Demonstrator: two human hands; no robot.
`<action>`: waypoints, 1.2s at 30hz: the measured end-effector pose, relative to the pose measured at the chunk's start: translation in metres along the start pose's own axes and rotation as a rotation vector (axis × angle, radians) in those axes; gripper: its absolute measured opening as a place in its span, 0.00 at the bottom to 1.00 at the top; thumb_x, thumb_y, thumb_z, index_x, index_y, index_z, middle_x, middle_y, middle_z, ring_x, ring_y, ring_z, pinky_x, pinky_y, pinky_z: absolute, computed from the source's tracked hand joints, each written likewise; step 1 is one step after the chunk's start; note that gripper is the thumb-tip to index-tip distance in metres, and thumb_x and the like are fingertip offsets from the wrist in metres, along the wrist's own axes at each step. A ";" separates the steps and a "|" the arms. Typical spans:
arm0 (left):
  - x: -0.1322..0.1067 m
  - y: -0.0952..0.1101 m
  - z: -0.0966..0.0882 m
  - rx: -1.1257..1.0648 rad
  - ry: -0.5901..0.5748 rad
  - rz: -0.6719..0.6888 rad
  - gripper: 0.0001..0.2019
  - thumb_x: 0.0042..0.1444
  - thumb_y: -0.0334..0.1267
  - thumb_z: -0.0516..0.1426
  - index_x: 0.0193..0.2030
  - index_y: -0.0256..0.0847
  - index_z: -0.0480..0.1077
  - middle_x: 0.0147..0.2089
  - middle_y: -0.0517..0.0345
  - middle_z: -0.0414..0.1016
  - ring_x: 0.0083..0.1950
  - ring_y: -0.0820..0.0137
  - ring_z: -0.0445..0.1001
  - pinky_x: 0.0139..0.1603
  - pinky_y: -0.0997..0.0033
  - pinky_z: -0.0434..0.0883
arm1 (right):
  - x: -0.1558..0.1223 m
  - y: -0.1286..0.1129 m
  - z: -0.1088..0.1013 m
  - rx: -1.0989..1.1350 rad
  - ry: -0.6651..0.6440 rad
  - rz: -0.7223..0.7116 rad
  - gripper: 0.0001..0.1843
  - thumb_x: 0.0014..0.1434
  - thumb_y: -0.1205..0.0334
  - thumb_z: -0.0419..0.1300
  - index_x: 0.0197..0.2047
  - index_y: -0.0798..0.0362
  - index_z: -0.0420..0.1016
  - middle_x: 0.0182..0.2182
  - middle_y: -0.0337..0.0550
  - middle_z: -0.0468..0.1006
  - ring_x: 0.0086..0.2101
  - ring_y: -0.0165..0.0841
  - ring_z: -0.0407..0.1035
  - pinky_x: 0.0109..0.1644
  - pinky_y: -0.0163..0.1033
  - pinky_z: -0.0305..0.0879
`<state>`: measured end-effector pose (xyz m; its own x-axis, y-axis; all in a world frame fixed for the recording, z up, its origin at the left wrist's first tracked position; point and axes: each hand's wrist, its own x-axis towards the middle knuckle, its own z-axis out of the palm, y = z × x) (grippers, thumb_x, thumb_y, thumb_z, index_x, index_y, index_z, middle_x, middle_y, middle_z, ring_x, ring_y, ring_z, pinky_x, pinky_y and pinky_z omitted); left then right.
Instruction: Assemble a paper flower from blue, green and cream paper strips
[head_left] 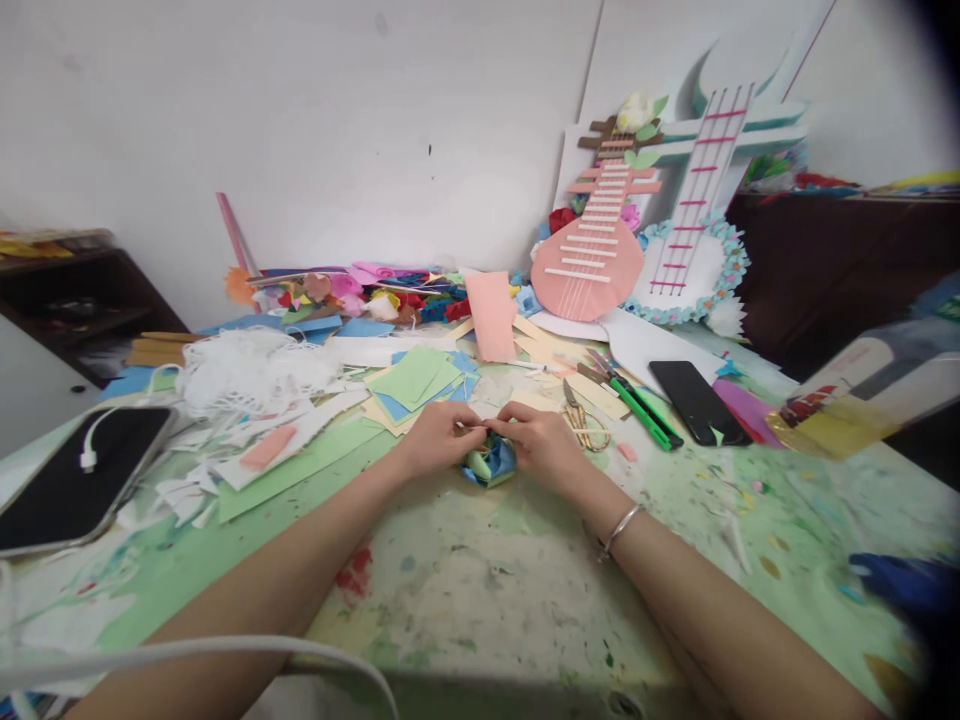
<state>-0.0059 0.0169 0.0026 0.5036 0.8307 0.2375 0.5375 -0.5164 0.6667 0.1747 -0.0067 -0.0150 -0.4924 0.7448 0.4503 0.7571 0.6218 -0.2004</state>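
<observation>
Between my two hands, near the middle of the table, is a small blue and green paper flower (489, 462), its upper part covered by my fingers. My left hand (442, 437) grips it from the left, thumb and fingertips pressed together. From the right, my right hand (544, 445) pinches at its top, the fingertips meeting those of the left. Just behind lies a pile of green and blue paper squares (424, 378). Gold-handled scissors (585, 420) rest right of my right hand, beside a green utility knife (643, 410).
A phone (697, 402) and a plastic bottle (862, 390) are at the right. White string (255, 370), a tablet (82, 480) and paper scraps cover the left. Paper instruments (589, 265) lean on the back wall. A white cable (300, 645) crosses the near left.
</observation>
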 end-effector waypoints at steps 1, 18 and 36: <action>0.000 0.000 -0.001 -0.027 -0.010 -0.001 0.12 0.50 0.38 0.52 0.28 0.34 0.74 0.28 0.57 0.72 0.30 0.73 0.69 0.30 0.79 0.64 | 0.000 0.000 0.001 0.007 0.011 0.004 0.22 0.52 0.74 0.51 0.47 0.46 0.74 0.36 0.40 0.74 0.31 0.27 0.67 0.33 0.31 0.56; 0.010 -0.006 0.002 -0.549 -0.117 -0.299 0.13 0.45 0.43 0.59 0.23 0.32 0.71 0.17 0.64 0.64 0.20 0.80 0.61 0.20 0.82 0.57 | 0.004 -0.005 -0.002 0.177 0.078 0.102 0.07 0.53 0.72 0.54 0.31 0.55 0.72 0.27 0.41 0.74 0.29 0.28 0.66 0.34 0.31 0.57; 0.016 -0.018 -0.010 -0.365 -0.338 -0.151 0.13 0.45 0.41 0.58 0.32 0.33 0.77 0.27 0.53 0.77 0.26 0.72 0.70 0.26 0.77 0.66 | 0.005 -0.011 -0.002 0.182 0.053 0.110 0.08 0.51 0.72 0.57 0.22 0.57 0.66 0.24 0.39 0.68 0.27 0.27 0.61 0.31 0.31 0.54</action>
<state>-0.0141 0.0409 0.0015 0.6612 0.7457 -0.0817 0.3804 -0.2394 0.8933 0.1654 -0.0104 -0.0086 -0.3843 0.7995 0.4617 0.7127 0.5748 -0.4021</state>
